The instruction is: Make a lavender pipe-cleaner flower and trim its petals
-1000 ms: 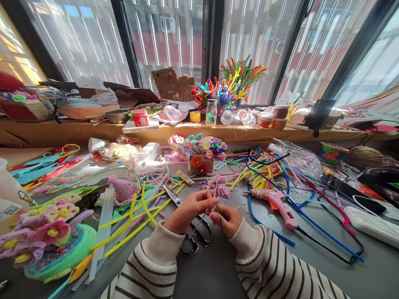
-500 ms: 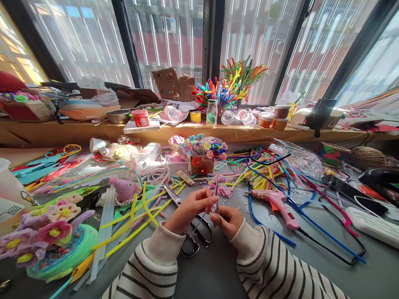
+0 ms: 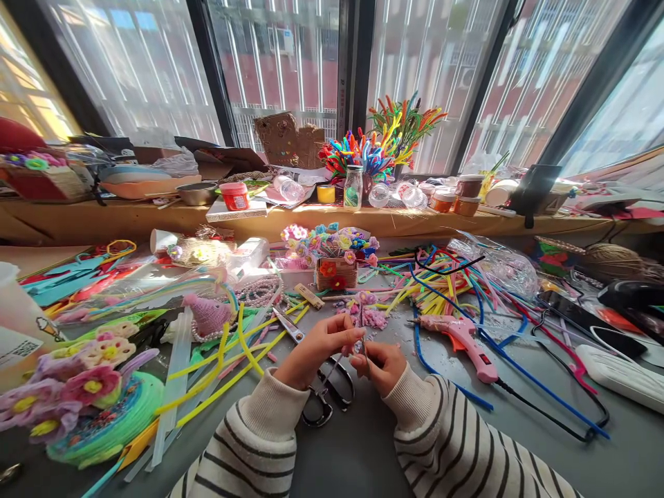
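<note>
In the middle of the grey table, my left hand (image 3: 326, 346) is closed in a pinch, with a thin pale lavender strand (image 3: 337, 361) at its fingers. Facing it, my right hand (image 3: 382, 363) pinches a slender dark piece (image 3: 366, 354); its kind is unclear. The fingertips nearly meet and hide most of what lies between them. Black-handled scissors (image 3: 317, 409) lie open beneath my left hand. Just beyond the fingers rests a pink and purple fuzzy flower bunch (image 3: 369, 315). A pink hot glue gun (image 3: 461, 339) lies to the right of my right hand.
Yellow pipe cleaners (image 3: 218, 401), clear glue sticks (image 3: 173, 380) and fuzzy flowers (image 3: 90, 387) crowd the left. A box of small flowers (image 3: 337, 273) stands ahead. A blue pipe cleaner (image 3: 539, 380) and the glue gun's black cord (image 3: 544, 418) cross the right side. Jars (image 3: 353, 190) line the sill.
Almost nothing differs. Both hands keep their pinch in the same place, with only a slight shift of the fingers.
</note>
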`<act>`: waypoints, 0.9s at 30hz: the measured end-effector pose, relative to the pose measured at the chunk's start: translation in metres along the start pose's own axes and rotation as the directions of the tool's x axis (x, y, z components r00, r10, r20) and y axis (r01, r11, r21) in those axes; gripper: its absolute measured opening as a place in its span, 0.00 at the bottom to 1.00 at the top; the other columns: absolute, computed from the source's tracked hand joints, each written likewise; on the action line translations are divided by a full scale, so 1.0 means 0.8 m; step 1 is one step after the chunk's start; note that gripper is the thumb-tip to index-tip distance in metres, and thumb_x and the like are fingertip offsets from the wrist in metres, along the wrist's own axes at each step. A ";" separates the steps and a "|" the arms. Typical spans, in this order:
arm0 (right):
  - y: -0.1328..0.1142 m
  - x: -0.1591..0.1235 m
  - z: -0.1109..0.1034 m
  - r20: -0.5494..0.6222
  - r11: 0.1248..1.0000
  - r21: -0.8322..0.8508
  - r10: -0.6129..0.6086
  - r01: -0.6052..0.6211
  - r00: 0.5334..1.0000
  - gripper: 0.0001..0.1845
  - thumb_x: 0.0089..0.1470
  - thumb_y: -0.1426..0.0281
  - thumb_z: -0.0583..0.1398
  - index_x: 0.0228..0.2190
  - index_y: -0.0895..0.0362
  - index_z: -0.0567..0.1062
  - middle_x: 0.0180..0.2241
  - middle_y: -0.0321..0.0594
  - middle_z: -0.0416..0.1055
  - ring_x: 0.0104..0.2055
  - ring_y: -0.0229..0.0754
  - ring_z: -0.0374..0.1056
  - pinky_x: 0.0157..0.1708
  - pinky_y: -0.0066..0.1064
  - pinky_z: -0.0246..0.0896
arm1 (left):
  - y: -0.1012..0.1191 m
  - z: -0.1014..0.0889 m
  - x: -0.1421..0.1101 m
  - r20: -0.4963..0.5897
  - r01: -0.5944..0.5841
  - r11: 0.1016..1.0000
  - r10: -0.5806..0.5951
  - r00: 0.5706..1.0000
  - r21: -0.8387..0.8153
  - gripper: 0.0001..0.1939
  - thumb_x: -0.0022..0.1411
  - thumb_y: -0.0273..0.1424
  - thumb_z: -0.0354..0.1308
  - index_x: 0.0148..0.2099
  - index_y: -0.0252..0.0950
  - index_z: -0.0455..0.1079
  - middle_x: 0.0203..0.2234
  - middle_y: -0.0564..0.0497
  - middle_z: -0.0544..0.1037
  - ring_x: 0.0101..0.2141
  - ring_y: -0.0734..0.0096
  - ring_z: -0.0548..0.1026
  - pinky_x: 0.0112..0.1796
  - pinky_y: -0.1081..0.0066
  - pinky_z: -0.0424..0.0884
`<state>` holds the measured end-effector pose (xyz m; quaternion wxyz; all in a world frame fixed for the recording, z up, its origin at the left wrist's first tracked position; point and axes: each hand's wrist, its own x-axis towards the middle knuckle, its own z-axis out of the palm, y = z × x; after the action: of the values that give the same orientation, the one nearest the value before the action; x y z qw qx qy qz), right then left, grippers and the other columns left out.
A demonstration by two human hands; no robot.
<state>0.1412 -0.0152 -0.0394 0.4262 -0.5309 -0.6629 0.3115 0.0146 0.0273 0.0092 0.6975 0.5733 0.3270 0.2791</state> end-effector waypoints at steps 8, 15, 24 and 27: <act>0.001 0.002 -0.001 0.030 1.000 -0.009 0.018 -0.018 0.999 0.27 0.40 0.47 0.49 0.10 0.58 0.60 0.10 0.33 0.56 0.15 0.31 0.48 0.16 0.25 0.45 | 0.000 0.002 -0.001 0.021 -0.004 1.000 0.004 1.000 -0.017 0.13 0.46 0.32 0.56 0.20 0.34 0.54 0.14 0.58 0.59 0.17 0.83 0.56 0.21 0.77 0.50; 0.000 0.002 0.001 -0.028 0.998 -0.036 0.044 -0.045 0.999 0.26 0.39 0.49 0.51 0.08 0.57 0.55 0.09 0.33 0.55 0.14 0.30 0.46 0.16 0.25 0.42 | 0.004 0.003 -0.002 -0.013 0.009 1.000 -0.010 1.000 -0.028 0.14 0.46 0.32 0.56 0.20 0.34 0.53 0.14 0.58 0.59 0.18 0.83 0.56 0.21 0.77 0.52; 0.005 0.000 -0.001 0.029 1.000 0.008 0.013 -0.013 1.000 0.26 0.42 0.50 0.50 0.10 0.59 0.61 0.10 0.32 0.54 0.14 0.29 0.47 0.15 0.24 0.41 | 0.000 0.001 -0.002 -0.005 -0.039 0.998 0.038 0.999 -0.050 0.12 0.48 0.31 0.55 0.21 0.34 0.54 0.15 0.58 0.60 0.18 0.83 0.58 0.22 0.78 0.53; 0.006 -0.001 -0.003 0.068 1.000 0.018 -0.007 0.006 0.998 0.26 0.43 0.51 0.49 0.12 0.60 0.64 0.11 0.33 0.56 0.15 0.30 0.49 0.16 0.23 0.43 | -0.001 0.001 -0.001 0.006 -0.036 0.999 0.036 0.999 -0.029 0.12 0.48 0.31 0.55 0.21 0.33 0.54 0.15 0.58 0.61 0.18 0.83 0.58 0.21 0.78 0.53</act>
<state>0.1455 -0.0147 -0.0425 0.4090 -0.5141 -0.6761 0.3338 0.0144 0.0259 0.0087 0.7018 0.5697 0.3102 0.2946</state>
